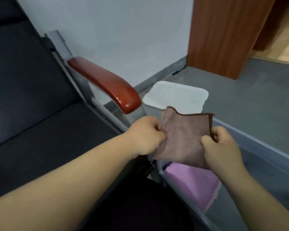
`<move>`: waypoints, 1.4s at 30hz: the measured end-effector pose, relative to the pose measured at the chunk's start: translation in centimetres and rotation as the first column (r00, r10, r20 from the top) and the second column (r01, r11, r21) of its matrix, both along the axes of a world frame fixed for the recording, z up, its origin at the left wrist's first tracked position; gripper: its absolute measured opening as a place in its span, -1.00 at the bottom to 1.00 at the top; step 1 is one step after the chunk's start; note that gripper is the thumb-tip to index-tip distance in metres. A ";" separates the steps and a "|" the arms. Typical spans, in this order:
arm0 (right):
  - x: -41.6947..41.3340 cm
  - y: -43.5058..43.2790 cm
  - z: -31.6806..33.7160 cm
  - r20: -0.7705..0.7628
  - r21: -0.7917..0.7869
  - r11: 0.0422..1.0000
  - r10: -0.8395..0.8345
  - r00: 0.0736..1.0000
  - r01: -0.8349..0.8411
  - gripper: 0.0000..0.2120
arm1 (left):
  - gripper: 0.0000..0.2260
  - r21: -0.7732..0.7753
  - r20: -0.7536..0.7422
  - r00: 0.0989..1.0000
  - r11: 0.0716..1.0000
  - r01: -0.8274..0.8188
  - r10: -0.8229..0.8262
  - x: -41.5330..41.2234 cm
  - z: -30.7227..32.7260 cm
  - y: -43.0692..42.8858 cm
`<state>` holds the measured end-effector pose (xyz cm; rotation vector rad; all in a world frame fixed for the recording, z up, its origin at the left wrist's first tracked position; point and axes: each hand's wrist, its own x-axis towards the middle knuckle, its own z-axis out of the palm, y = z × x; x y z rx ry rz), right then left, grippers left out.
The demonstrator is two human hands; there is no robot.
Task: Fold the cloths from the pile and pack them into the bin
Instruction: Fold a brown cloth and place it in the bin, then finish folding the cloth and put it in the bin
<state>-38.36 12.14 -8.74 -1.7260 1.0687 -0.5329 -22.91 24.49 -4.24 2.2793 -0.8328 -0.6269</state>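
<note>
My left hand [144, 136] pinches the left edge of the brown cloth [183, 137], fingers curled tight. My right hand [221, 147] grips its right edge, thumb on top beside the dark hem. Cloth is held in the air over the translucent bin [257, 152]. A folded pink cloth [193, 184] lies inside the bin below it.

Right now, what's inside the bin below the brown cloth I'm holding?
A pink cloth lies in the bin. The brown cloth, pinched by the left hand and right hand, covers its far end, and anything under the pink cloth is hidden.
</note>
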 end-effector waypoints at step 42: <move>20.2 40.4 12.4 -0.312 -0.386 -0.004 0.942 0.127 -0.922 -0.84 | -0.73 -0.303 0.293 0.488 0.564 -0.769 0.822 -0.7 6.8 49.9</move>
